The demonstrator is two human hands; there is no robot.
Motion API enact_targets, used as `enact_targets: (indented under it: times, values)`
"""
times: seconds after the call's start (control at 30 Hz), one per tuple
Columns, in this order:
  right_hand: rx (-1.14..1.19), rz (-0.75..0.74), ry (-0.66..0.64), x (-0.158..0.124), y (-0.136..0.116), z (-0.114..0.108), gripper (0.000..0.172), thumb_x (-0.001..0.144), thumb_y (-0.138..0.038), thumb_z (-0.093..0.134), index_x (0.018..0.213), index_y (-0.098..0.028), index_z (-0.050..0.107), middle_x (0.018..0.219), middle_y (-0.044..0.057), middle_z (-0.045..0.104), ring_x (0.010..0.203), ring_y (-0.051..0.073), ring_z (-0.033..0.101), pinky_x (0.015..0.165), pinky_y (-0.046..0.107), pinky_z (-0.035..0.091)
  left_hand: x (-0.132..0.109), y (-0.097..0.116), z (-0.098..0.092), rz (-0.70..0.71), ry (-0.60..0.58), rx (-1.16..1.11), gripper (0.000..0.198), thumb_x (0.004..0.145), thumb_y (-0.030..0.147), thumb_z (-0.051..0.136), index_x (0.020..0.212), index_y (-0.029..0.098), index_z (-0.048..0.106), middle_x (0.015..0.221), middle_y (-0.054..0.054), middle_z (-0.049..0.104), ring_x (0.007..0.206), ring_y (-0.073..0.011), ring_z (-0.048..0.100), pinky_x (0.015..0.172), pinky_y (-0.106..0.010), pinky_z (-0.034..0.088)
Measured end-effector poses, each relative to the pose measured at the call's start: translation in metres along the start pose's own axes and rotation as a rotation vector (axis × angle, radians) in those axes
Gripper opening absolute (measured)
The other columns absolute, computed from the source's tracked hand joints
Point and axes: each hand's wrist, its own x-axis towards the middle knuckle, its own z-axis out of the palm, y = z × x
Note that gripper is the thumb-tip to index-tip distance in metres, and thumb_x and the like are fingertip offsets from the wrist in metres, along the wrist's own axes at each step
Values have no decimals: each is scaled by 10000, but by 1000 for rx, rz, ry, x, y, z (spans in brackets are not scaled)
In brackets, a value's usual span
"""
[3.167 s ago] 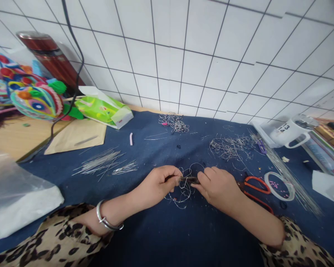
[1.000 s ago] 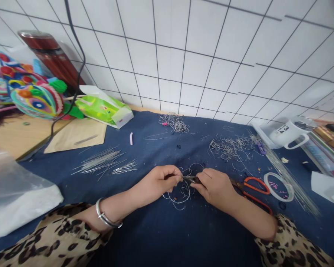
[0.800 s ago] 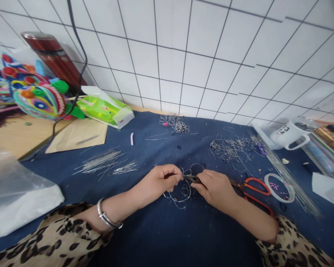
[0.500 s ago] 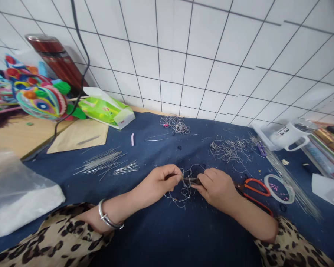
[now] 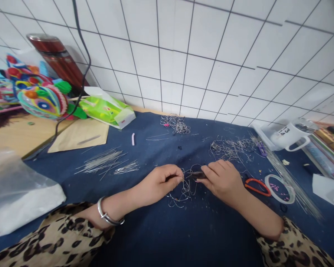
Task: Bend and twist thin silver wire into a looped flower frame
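Note:
At the middle of the blue cloth, my left hand (image 5: 165, 181) pinches a thin silvery wire between thumb and fingertips. A loose tangle of curled wire (image 5: 186, 190) hangs and lies just right of those fingertips. My right hand (image 5: 221, 180) is wrapped round dark pliers (image 5: 196, 175), whose narrow jaws point left toward the pinched wire. The jaws look slightly apart; whether they touch the wire I cannot tell. Most of the pliers' handle is hidden in my palm. Orange-handled scissors (image 5: 257, 187) lie partly hidden behind my right forearm.
Wire heaps lie at the back (image 5: 176, 124) and right (image 5: 231, 148). Straight wires (image 5: 101, 161) are on the left, near a green tissue pack (image 5: 107, 111). A clear ring-shaped dish (image 5: 280, 189) with pink bits, a long wire bundle (image 5: 292, 178) and a white mug (image 5: 291, 135) stand right.
My right hand has shifted slightly right and up with the pliers, drawing their jaws away from my left fingertips. My left hand has stayed nearly in place.

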Motion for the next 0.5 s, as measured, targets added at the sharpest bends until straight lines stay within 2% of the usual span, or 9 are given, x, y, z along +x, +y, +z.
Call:
enact_targets:
  times: [0.13, 0.5]
  values:
    - [-21, -96, -35, 0, -8, -4, 317, 842, -404, 476, 1008, -152, 573, 788, 48, 543, 730, 172, 405, 645, 320, 259, 0, 1, 0, -42, -51, -29, 154, 855, 205, 410, 783, 151, 535, 662, 32, 476, 606, -86, 450, 578, -210, 365]
    - [-31, -129, -51, -1, -12, -7, 317, 849, -406, 463, 968, -134, 573, 726, 39, 501, 689, 164, 378, 598, 317, 228, 2, -2, 5, -65, -107, -59, 161, 866, 196, 389, 785, 148, 519, 650, 36, 459, 602, -88, 455, 588, -215, 367]
